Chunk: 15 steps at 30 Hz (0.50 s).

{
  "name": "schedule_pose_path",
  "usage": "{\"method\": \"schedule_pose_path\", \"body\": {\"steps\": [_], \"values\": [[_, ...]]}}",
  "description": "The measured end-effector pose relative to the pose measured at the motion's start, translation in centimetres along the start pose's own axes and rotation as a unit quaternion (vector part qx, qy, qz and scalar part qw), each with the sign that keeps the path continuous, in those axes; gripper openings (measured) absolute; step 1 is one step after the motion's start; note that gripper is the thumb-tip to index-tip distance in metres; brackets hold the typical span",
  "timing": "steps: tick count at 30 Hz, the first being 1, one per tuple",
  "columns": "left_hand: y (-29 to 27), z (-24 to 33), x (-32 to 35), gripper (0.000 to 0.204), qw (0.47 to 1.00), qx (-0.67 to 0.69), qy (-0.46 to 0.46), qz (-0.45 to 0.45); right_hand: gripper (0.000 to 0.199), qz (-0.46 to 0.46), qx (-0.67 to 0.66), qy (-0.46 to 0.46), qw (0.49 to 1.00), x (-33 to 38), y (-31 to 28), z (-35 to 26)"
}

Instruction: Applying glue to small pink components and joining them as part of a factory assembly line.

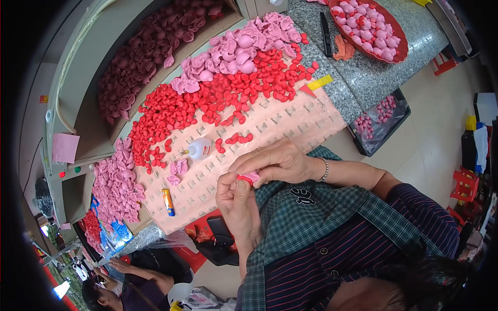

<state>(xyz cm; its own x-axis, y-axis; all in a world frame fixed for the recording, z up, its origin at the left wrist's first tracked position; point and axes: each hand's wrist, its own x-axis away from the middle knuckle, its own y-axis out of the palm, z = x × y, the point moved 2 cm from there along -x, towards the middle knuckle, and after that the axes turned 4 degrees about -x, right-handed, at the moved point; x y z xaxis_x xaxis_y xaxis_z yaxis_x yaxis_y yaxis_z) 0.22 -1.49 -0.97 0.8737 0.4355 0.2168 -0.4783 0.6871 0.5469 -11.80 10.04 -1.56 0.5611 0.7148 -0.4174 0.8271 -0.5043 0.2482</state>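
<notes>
A small pink piece (252,175) with a red part (246,180) along its underside is pinched between both hands in front of the apron. My left hand (237,202) grips it from below with thumb and fingers closed. From above and the right, my right hand (282,161), with a bracelet at the wrist, pinches its other side. Fingers hide some of the piece. Just beyond the hands are a few loose red bean-shaped pieces (238,138), a small white squeeze bottle (199,149) lying on its side, and two pink ruffled pieces (179,167).
Piles of red pieces (171,106) and pink ruffled pieces (236,49) line the table's far side. An orange-blue tube (168,202) lies left. A red bowl (402,47) of pink pieces stands far right, above a black crate (369,151). Another person (145,287) sits lower left.
</notes>
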Motion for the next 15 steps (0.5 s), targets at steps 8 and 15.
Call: {"method": "schedule_pose_path", "body": {"steps": [8, 15], "values": [[0.0, 0.0, -0.2, 0.02, 1.0, -0.006, -0.011, -0.001, 0.034, 0.011, -0.013, 0.031, 0.999, 0.4, -0.1, 0.6], [2.1, 0.2, -0.2, 0.02, 1.0, -0.002, -0.016, 0.025, 0.033, 0.047, -0.129, 0.187, 0.973, 0.7, -0.3, 0.5]]}}
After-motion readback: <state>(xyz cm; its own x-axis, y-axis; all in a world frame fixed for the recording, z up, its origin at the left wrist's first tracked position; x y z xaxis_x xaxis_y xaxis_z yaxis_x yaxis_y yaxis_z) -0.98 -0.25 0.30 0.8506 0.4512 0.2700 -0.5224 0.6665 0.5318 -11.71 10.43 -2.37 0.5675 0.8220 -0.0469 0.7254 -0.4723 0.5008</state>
